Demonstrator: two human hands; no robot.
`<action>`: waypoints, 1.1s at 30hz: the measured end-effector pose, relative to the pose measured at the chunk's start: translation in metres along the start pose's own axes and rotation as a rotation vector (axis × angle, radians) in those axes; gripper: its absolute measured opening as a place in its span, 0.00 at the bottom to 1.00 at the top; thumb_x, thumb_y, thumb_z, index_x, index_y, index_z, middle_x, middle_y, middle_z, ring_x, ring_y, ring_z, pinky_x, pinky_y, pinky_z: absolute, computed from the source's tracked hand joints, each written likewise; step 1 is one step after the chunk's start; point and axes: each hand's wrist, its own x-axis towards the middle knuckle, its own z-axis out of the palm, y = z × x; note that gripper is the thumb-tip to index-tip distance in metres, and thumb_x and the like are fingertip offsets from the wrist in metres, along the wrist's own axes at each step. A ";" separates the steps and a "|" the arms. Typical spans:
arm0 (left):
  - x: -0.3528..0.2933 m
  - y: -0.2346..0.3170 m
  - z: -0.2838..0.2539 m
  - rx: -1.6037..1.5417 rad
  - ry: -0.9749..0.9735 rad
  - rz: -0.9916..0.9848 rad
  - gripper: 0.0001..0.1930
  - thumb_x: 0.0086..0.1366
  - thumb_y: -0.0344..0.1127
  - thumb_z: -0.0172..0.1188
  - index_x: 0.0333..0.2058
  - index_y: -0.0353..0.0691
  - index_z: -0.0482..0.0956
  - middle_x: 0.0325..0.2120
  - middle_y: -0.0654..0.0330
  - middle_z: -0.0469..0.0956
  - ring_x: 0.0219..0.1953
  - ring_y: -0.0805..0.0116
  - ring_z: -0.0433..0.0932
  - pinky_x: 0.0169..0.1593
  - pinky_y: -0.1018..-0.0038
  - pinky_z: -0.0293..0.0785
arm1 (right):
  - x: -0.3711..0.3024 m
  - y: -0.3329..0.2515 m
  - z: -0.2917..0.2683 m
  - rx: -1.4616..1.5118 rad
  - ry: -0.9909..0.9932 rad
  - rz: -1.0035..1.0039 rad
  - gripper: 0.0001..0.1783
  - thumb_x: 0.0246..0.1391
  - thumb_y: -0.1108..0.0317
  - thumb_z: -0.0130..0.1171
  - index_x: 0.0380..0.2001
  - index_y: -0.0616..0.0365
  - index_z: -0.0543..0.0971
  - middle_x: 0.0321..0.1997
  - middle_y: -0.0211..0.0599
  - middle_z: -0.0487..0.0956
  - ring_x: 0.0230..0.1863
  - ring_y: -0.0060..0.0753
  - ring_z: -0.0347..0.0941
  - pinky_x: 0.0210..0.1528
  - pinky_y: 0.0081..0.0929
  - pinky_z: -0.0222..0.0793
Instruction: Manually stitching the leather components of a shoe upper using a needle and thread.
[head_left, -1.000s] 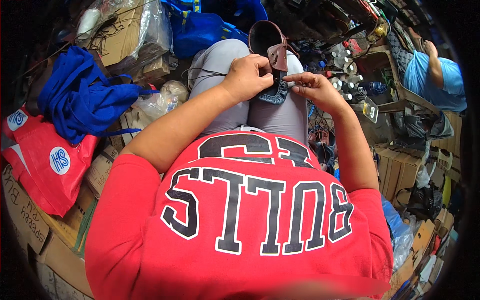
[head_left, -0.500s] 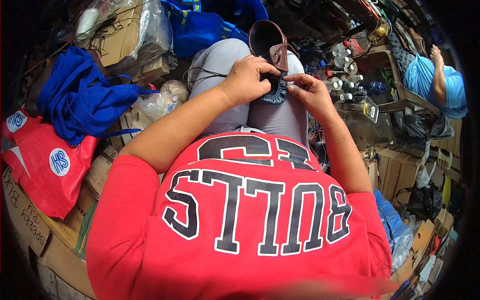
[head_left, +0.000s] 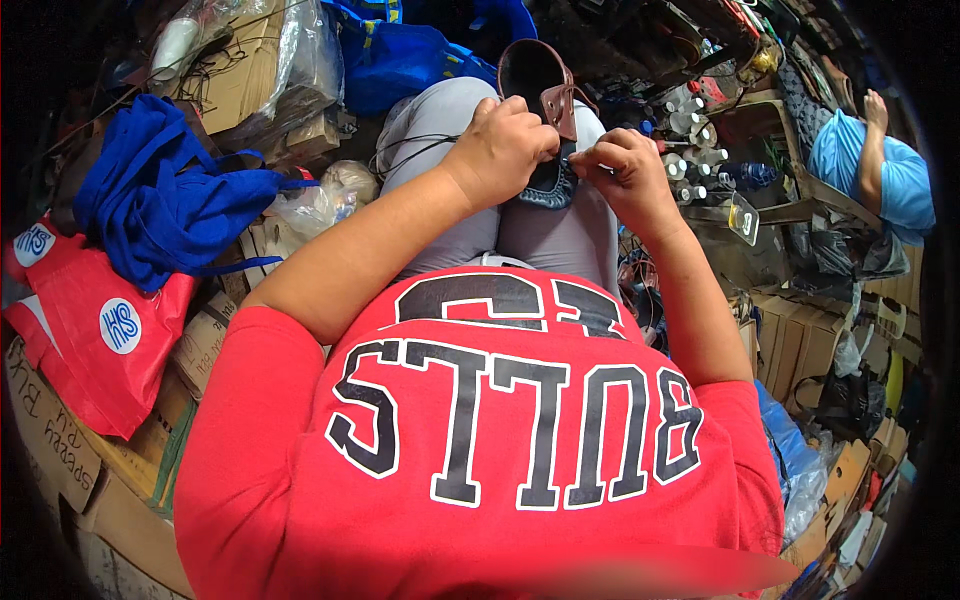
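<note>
A moccasin-style shoe (head_left: 549, 190) with a brown leather collar and a dark blue toe part rests between my knees, its toe toward me. My left hand (head_left: 505, 150) is closed in a fist at the shoe's left side, thumb against the curled fingers. On the other side, my right hand (head_left: 630, 178) is closed in a pinch beside the dark blue part. What either hand grips is too small to make out. A thin black cord (head_left: 420, 146) lies across my left knee.
Blue fabric (head_left: 170, 190) and a red bag (head_left: 95, 330) lie on cardboard boxes at left. Several bottles (head_left: 690, 165) stand to the right. Another person's arm and light blue garment (head_left: 880, 165) show at far right. A blue bag (head_left: 400, 60) lies beyond my knees.
Both hands have drawn back from the shoe's middle and curled tighter. My left hand has lifted off the dark blue part, which shows more now. The shoe has stayed in place.
</note>
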 end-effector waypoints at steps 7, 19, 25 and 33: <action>-0.015 -0.001 -0.022 0.173 -0.073 0.005 0.06 0.51 0.27 0.57 0.29 0.46 0.74 0.26 0.64 0.73 0.37 0.62 0.70 0.41 0.65 0.60 | -0.022 0.032 0.013 0.746 -0.035 0.409 0.06 0.46 0.74 0.65 0.30 0.60 0.81 0.35 0.30 0.70 0.38 0.22 0.69 0.42 0.19 0.66; 0.007 0.001 -0.009 -0.158 -0.240 -0.169 0.04 0.57 0.29 0.54 0.32 0.39 0.76 0.27 0.51 0.77 0.34 0.50 0.75 0.39 0.61 0.71 | -0.041 0.024 -0.020 0.691 -0.111 0.466 0.06 0.44 0.72 0.66 0.27 0.60 0.80 0.37 0.29 0.69 0.40 0.22 0.67 0.43 0.19 0.64; 0.009 0.006 -0.011 -0.042 -0.273 -0.025 0.05 0.57 0.29 0.53 0.32 0.40 0.76 0.26 0.50 0.77 0.34 0.49 0.75 0.38 0.59 0.72 | 0.004 0.048 -0.034 0.347 0.002 0.290 0.06 0.47 0.69 0.62 0.28 0.61 0.79 0.41 0.37 0.72 0.41 0.35 0.72 0.44 0.27 0.69; 0.006 -0.001 -0.003 -0.160 -0.333 -0.172 0.05 0.57 0.30 0.52 0.32 0.39 0.76 0.25 0.48 0.77 0.32 0.47 0.76 0.39 0.57 0.71 | 0.023 0.014 -0.044 0.119 -0.141 0.225 0.06 0.47 0.67 0.59 0.31 0.53 0.79 0.40 0.38 0.76 0.43 0.43 0.74 0.46 0.36 0.68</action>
